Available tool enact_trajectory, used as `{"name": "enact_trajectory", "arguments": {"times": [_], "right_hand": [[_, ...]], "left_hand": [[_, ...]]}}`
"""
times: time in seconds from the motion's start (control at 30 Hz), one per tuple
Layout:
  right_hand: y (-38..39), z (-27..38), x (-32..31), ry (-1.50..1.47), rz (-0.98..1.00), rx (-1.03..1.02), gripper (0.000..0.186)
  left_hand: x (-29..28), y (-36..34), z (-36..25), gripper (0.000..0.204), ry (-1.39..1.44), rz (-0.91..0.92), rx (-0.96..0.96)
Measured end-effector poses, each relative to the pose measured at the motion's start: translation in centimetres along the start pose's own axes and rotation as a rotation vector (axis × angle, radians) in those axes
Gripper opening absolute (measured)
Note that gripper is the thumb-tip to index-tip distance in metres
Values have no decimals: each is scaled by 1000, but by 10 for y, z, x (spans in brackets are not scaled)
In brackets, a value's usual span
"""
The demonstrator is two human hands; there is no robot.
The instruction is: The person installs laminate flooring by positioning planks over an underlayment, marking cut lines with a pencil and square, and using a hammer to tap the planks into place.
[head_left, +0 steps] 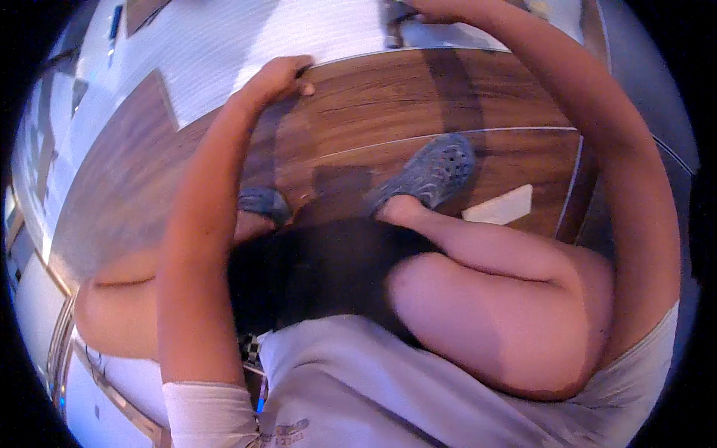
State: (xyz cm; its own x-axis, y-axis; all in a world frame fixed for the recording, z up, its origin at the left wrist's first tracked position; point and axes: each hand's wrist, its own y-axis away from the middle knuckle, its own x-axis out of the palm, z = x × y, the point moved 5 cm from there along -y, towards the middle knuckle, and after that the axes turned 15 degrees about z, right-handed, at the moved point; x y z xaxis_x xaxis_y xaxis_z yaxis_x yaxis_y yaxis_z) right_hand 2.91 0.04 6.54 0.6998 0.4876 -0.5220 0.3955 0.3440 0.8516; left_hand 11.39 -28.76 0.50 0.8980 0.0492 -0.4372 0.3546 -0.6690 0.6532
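I squat on dark wood-look floor planks (388, 112). My left hand (278, 76) grips the far edge of the outermost plank, fingers curled over it where it meets the white underlay (246, 37). My right hand (429, 10) reaches further out at the top of the view and is closed on a small dark tool (394, 22) that rests at the plank's edge; the tool's shape is blurred. My grey clogs (433, 173) stand on the laid planks.
A small pale offcut (499, 207) lies on the planks to the right of my foot. A loose plank piece (146, 11) sits on the underlay at top left. A wall and metal trim (60, 351) run along the left.
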Motion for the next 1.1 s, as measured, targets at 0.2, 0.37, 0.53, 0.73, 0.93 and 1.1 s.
{"name": "enact_trajectory", "arguments": {"times": [0.2,0.37,0.53,0.73,0.93,1.1], "right_hand": [[-17,-46,-2,16,18,37,23],[-28,-79,19,13,-75,24,25],[-6,-113,68,-209,-190,-10,30],[29,-124,121,-428,-354,78,49],[42,-102,139,-596,-302,3,43],[46,-96,144,-625,-336,49,41]], "left_hand": [[-1,-2,3,60,-48,-6,-78],[-4,1,5,57,-92,-49,-203],[-9,3,6,54,2,-53,-216],[-9,5,5,55,-12,-94,-134],[-10,5,14,54,-43,-95,-163],[-7,5,13,54,19,-64,-181]]}}
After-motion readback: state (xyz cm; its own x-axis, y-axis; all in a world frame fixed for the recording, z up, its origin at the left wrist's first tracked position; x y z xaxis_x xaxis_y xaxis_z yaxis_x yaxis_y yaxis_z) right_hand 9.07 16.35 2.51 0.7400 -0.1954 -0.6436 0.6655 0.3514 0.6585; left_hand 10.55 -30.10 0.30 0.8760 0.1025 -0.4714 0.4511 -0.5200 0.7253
